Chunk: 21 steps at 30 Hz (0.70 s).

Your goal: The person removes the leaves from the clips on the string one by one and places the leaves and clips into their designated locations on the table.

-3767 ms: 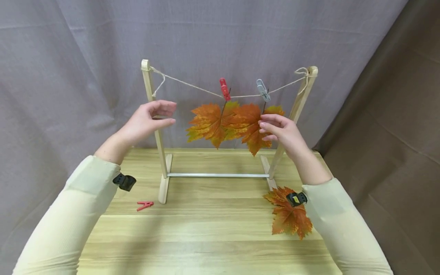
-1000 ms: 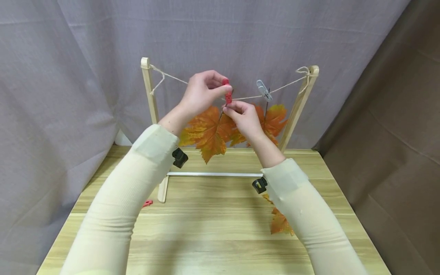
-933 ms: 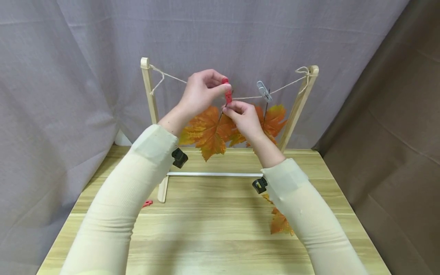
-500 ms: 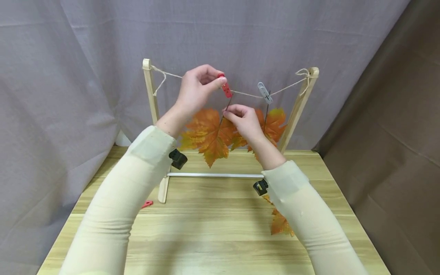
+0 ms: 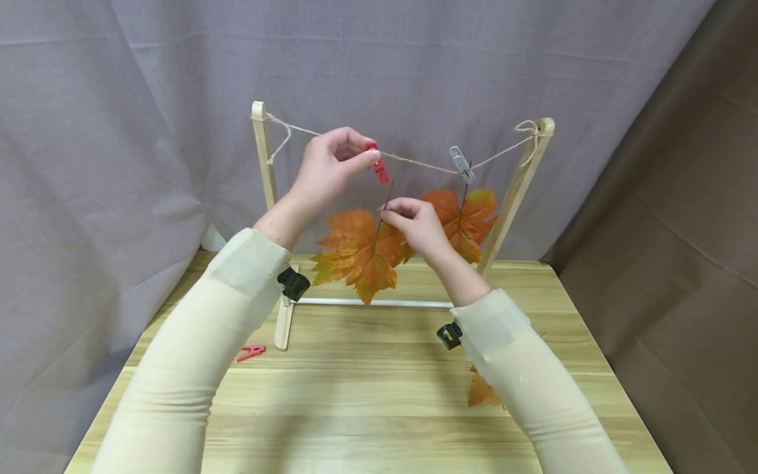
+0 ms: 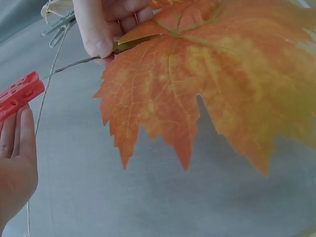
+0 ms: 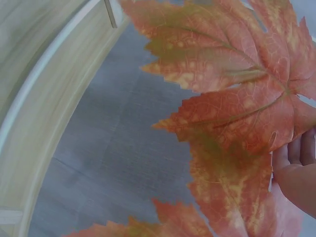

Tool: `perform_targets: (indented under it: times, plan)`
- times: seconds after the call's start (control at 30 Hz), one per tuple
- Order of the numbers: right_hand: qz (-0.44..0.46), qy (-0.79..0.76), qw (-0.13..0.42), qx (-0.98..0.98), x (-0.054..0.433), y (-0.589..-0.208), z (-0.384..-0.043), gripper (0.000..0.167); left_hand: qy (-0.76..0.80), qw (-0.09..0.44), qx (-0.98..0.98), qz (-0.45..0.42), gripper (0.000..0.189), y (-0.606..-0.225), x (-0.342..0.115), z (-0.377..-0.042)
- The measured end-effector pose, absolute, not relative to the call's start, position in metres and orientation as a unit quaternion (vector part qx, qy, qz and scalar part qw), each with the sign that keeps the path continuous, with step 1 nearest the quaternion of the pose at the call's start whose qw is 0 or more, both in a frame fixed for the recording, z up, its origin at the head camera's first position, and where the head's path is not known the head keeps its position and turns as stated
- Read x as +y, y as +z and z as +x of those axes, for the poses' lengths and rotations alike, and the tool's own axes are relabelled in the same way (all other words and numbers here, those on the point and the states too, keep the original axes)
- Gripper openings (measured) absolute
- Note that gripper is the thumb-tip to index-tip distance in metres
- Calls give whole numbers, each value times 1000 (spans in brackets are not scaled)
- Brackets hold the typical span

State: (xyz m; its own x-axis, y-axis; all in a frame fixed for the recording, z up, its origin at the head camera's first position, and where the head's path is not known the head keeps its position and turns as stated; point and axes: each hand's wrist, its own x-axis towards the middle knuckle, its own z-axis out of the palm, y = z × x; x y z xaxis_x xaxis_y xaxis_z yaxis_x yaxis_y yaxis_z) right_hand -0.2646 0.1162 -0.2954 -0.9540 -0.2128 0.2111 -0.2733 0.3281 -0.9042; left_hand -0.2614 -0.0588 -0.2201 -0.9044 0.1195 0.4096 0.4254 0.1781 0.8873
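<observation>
My left hand [image 5: 326, 164] pinches a red clothespin [image 5: 380, 170], which overlaps the sagging string [image 5: 420, 162] in the head view. Between thumb and fingertips, my right hand [image 5: 417, 224] holds the dark stem of an orange maple leaf [image 5: 358, 253]. That stem's upper end sits just off the clothespin's lower tip; the left wrist view shows the stem [image 6: 76, 64] reaching toward the pin's end. To the right, a grey clothespin [image 5: 462, 166] keeps a second maple leaf [image 5: 468, 224] on the string. The first leaf partly covers the second.
Two wooden posts [image 5: 264, 155] carry the string, with a white crossbar [image 5: 379, 303] low between them. Another red clothespin [image 5: 251, 353] lies on the wooden table [image 5: 355, 395] at left. A third leaf [image 5: 482, 388] lies partly under the right forearm. Grey curtain hangs behind.
Both hands came in from the sides and gripped the red clothespin and the leaf stem. The stem has come out of the pin; leaf and right hand moved down, the pin slightly left.
</observation>
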Motion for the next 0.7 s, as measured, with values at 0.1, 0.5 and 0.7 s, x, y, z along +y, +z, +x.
perform_targets:
  times: [0.1, 0.5, 0.7]
  plan:
    - [153, 560, 22, -814, 115, -300, -264, 19, -612, 122, -760, -181, 15, -223, -62, -259]
    - [179, 571, -15, -801, 114, -310, -255, 16, -594, 119, -780, -158, 17, -239, -83, -253]
    - [178, 584, -23, -791, 118, -312, -251, 17, -601, 102, -775, -167, 16, -251, -93, -253]
